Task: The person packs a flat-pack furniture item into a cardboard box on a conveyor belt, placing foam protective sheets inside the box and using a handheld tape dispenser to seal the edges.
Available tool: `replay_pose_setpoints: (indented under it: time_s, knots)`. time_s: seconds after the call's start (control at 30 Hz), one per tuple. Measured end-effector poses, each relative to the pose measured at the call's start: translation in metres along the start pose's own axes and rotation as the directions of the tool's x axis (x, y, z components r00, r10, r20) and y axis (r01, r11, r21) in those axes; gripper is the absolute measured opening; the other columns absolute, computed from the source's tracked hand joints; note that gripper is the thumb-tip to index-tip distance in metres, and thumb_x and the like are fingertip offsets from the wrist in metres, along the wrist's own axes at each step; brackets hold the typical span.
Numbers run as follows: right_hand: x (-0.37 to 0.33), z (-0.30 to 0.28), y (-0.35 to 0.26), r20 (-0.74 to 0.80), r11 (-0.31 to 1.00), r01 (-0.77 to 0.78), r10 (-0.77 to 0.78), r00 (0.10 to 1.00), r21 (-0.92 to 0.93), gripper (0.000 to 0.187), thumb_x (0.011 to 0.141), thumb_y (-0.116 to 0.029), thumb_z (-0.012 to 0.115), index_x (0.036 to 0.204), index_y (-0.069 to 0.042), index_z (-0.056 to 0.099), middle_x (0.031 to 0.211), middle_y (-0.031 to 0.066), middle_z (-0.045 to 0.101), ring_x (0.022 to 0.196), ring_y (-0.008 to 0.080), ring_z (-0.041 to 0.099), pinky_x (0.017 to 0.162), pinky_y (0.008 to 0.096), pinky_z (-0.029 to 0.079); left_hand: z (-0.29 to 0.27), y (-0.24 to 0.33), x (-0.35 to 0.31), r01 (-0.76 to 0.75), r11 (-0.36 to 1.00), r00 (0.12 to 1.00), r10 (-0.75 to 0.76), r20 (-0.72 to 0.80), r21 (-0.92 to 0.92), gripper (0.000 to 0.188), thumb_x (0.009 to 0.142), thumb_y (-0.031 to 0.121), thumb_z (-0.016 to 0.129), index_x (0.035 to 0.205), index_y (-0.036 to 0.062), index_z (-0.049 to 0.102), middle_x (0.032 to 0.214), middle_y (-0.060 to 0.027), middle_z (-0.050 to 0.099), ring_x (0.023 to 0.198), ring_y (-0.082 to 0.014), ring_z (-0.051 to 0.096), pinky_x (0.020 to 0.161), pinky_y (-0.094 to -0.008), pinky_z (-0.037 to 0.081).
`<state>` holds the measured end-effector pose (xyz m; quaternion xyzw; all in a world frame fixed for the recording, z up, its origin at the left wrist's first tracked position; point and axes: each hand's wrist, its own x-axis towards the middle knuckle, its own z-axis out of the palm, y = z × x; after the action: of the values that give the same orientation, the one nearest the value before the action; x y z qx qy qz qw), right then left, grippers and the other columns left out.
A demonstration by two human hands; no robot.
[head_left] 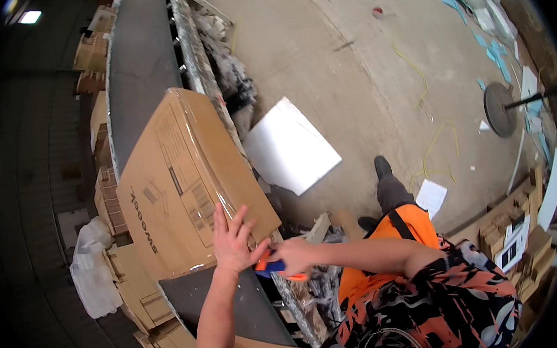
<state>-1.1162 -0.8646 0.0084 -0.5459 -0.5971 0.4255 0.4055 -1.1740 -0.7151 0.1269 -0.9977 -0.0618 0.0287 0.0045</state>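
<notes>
A large brown cardboard box (167,176) lies on the dark conveyor belt (142,67), with clear tape running along its edge. My left hand (233,243) rests on the box near its close right corner, fingers spread, holding nothing. Beside it, my right hand (293,256) is closed around an orange-and-blue hand tool (269,264) at that corner. The fingers partly cover the tool, so its exact kind is hard to make out.
Along the belt runs a metal side rail (193,43) with crumpled plastic beside it. A white panel (292,145) lies on the floor. Cardboard boxes (137,286) line the left side. At right are a round black stand base (500,109) and flattened cardboard (526,246).
</notes>
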Motion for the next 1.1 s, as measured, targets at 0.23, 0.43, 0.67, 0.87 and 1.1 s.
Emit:
replay_pose_setpoints:
  time_s: [0.23,0.43,0.67,0.87,1.1]
  knots:
    - [-0.104,-0.158,0.094,-0.177,0.800,-0.562,0.534,0.827,-0.211,0.053,0.063,-0.036,0.064,0.113,-0.021,0.066,0.112,0.0098,0.063,0.092,0.0309,0.064,0.079,0.0405,0.052,0.002,0.004,0.014,0.415,0.906,0.910,-0.412,0.045,-0.087,0.072,0.085,0.043,0.058,0.142,0.0052,0.034,0.150,-0.0178,0.026,0.139,-0.0378,0.022,0.112,-0.0502,0.017]
    - [-0.120,-0.281,0.122,-0.518,0.693,-0.701,0.543,0.661,-0.168,0.052,0.063,-0.032,0.066,0.113,-0.019,0.067,0.112,0.0108,0.062,0.091,0.0332,0.063,0.081,0.0398,0.051,0.014,0.008,0.042,0.629,0.777,0.777,-0.627,0.057,-0.015,0.060,0.094,0.035,0.045,0.145,0.0068,0.030,0.151,-0.0191,0.024,0.139,-0.0374,0.021,0.112,-0.0505,0.017]
    - [-0.070,-0.340,0.126,-0.495,0.777,-0.609,0.470,0.731,-0.161,0.058,0.060,-0.026,0.070,0.117,-0.018,0.065,0.120,0.0112,0.058,0.095,0.0333,0.062,0.084,0.0387,0.050,0.015,-0.051,0.117,0.700,0.713,0.713,-0.701,-0.007,0.042,0.065,0.095,0.041,0.040,0.146,0.0043,0.024,0.151,-0.0183,0.022,0.138,-0.0430,0.017,0.113,-0.0526,0.013]
    - [-0.024,-0.396,0.147,-0.435,0.777,-0.588,0.460,0.774,-0.225,0.060,0.059,-0.025,0.071,0.118,-0.018,0.064,0.124,0.0123,0.056,0.100,0.0334,0.061,0.087,0.0384,0.050,0.014,-0.152,0.237,0.744,0.650,0.667,-0.735,-0.122,0.157,0.075,0.092,0.054,0.041,0.145,0.0031,0.027,0.152,-0.0143,0.023,0.139,-0.0420,0.016,0.114,-0.0523,0.008]
    - [0.022,-0.491,0.166,-0.620,0.776,-0.615,0.415,0.666,-0.140,0.065,0.057,-0.020,0.071,0.121,-0.011,0.062,0.126,0.0174,0.055,0.104,0.0340,0.060,0.090,0.0363,0.049,-0.065,-0.216,0.314,0.834,0.541,0.443,-0.773,0.454,0.108,0.081,0.086,0.062,0.045,0.136,-0.0006,0.043,0.152,-0.0106,0.024,0.140,-0.0387,0.017,0.114,-0.0515,0.010]
